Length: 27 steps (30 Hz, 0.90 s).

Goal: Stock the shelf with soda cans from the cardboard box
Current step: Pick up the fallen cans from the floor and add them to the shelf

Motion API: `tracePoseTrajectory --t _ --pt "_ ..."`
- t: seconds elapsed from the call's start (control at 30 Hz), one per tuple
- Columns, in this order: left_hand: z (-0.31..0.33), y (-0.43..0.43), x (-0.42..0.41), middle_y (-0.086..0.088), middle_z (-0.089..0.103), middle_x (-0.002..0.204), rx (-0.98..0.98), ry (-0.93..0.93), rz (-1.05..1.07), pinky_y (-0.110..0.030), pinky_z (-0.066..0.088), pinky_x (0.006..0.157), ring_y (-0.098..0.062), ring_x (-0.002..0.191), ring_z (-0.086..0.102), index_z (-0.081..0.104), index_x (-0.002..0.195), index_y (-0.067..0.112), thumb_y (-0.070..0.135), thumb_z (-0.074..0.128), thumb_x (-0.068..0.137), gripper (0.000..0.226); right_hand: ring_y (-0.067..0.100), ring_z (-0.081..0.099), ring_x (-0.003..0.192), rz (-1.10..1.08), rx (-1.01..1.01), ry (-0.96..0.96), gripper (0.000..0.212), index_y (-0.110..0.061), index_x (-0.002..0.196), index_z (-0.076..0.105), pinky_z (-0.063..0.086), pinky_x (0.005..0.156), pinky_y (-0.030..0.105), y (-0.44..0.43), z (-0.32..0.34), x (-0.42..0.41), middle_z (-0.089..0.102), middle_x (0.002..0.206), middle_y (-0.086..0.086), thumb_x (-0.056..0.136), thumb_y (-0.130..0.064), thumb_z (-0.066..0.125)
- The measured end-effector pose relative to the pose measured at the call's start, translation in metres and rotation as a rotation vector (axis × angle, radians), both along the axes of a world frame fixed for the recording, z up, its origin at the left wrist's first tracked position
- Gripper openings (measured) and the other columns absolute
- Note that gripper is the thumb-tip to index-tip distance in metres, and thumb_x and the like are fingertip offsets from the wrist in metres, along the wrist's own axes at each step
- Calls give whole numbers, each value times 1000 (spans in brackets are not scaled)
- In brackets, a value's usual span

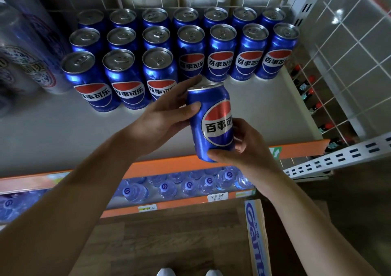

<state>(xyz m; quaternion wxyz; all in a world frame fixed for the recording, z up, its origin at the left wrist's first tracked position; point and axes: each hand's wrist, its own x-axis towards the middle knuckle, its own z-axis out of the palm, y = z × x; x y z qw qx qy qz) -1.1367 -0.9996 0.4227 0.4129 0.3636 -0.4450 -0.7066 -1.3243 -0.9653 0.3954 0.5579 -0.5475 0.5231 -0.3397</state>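
Observation:
A blue soda can [212, 125] with a red, white and blue logo is held upright in front of the white shelf [63, 132]. My left hand [169, 115] grips its upper part, thumb on the front and fingers round the rim. My right hand [245, 146] grips its base from the right. Several identical cans [124, 79] stand in rows at the back of the shelf; the front row holds three on the left. The cardboard box [257, 235] shows only a printed edge at the lower right.
Tall white and blue cans [31, 64] lie at the shelf's left. Orange price rails [165, 165] edge the shelves. Bottled water [190, 187] fills the shelf below. A wire grid side panel [338, 85] closes the right end. Wooden floor and my shoes are beneath.

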Motion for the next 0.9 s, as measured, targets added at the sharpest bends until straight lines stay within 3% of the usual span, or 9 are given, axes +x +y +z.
tracePoseTrajectory --t 0.1,0.23,0.37,0.53,0.67,0.77,0.9 --pt "2 2 -4 1 54 132 -26 -52 49 -22 50 86 -10 114 59 38 137 17 14 60 77 63 -1 63 82 -124 -41 -6 63 -24 105 52 49 64 12 9 2 12 65 99 -8 48 -22 80" --pt "8 6 -14 -1 60 124 -103 -193 129 -22 51 85 -10 110 61 48 127 17 28 62 75 54 -14 57 77 -258 -111 4 66 -21 107 48 44 62 6 16 4 26 59 93 -16 56 -9 88" --pt "9 6 -21 0 67 111 -158 -354 175 -23 52 83 -9 104 63 58 109 23 44 66 72 43 -10 58 81 -347 -151 13 67 -22 108 48 46 65 9 19 3 37 59 97 -15 56 -9 88" --pt "15 6 -22 11 66 79 -187 -344 178 -10 47 64 4 74 63 56 91 17 16 57 88 3 0 60 84 -360 -140 2 75 -24 108 47 50 68 16 21 2 44 60 99 -12 48 -21 91" --pt "15 6 -18 17 67 68 -242 -313 166 -11 47 65 4 72 63 56 84 19 9 54 89 12 -8 59 81 -259 -88 -45 71 -26 109 48 46 65 8 16 6 37 60 100 -14 46 -27 79" --pt "14 4 -15 14 70 79 -249 -279 118 -14 49 71 0 82 65 58 92 18 13 59 87 8 -7 61 84 -165 -38 -102 72 -26 112 48 48 66 9 9 7 30 62 103 -12 47 -22 78" --pt "13 1 -16 5 67 100 -298 -338 58 -23 52 84 -8 97 64 56 106 18 21 58 81 25 -6 62 78 -145 -36 -83 71 -17 112 49 47 62 8 6 8 28 64 98 -6 47 -21 77"
